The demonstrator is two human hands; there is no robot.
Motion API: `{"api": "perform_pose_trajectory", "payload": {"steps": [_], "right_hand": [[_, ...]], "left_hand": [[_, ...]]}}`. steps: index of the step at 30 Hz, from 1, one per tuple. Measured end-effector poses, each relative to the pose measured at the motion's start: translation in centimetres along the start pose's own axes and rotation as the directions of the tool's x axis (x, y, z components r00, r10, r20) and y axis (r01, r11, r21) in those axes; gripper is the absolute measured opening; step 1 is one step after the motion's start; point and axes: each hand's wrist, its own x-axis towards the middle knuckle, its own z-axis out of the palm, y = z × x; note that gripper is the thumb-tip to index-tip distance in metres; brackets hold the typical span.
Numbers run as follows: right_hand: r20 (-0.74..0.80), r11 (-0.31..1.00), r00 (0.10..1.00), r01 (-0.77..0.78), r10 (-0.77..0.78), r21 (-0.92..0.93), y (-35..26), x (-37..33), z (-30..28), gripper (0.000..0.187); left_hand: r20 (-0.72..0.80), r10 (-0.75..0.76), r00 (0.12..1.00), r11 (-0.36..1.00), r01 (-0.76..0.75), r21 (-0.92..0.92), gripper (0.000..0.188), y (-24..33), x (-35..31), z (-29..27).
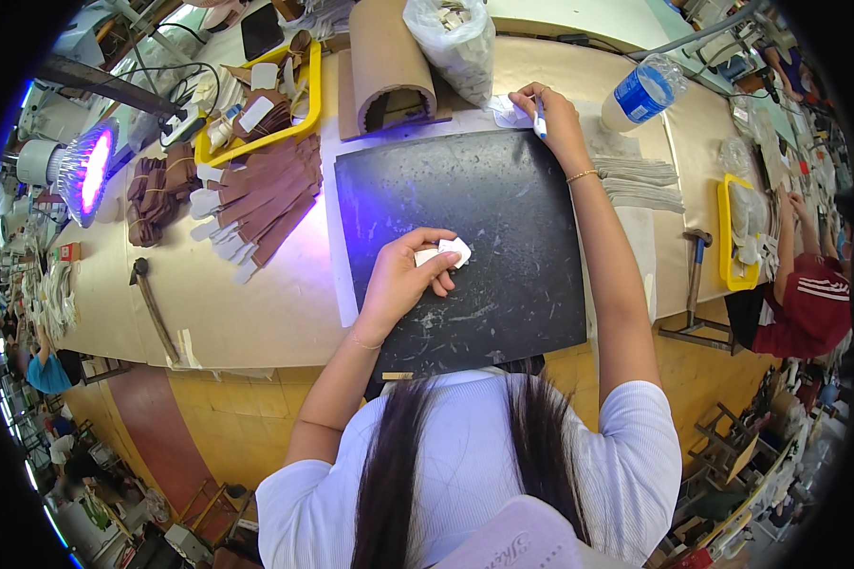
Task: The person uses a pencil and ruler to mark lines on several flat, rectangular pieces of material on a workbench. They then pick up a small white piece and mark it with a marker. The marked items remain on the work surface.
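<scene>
My left hand is closed over the middle of a black mat, pinching small white pieces between thumb and fingers. Beyond the mat's far right corner, my right hand is closed on a slim white and blue pen-like stick. Its fingertips are by a white sheet that lies below a clear plastic bag filled with pale bits. To the left of the mat, brown strips with white ends are fanned out.
A brown arched tube stands behind the mat. At left are a yellow tray, a lit lamp and a hammer. Rightward are grey strips, a bottle, another hammer and a person in red.
</scene>
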Motion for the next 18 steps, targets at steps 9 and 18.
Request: {"api": "perform_pose_trajectory", "payload": {"steps": [9, 18], "right_hand": [[-0.047, 0.684, 0.997, 0.073, -0.057, 0.726, -4.8, -11.3, 0.3, 0.028], [0.311, 0.835, 0.944, -0.084, -0.108, 0.544, -6.6, -17.2, -0.6, 0.037]], "left_hand": [[-0.161, -0.021, 0.987, 0.915, 0.084, 0.395, 0.028, 1.2, -0.4, 1.5], [-0.112, 0.129, 0.985, 0.779, -0.031, 0.626, 0.026, 1.7, -3.4, 0.3]]}}
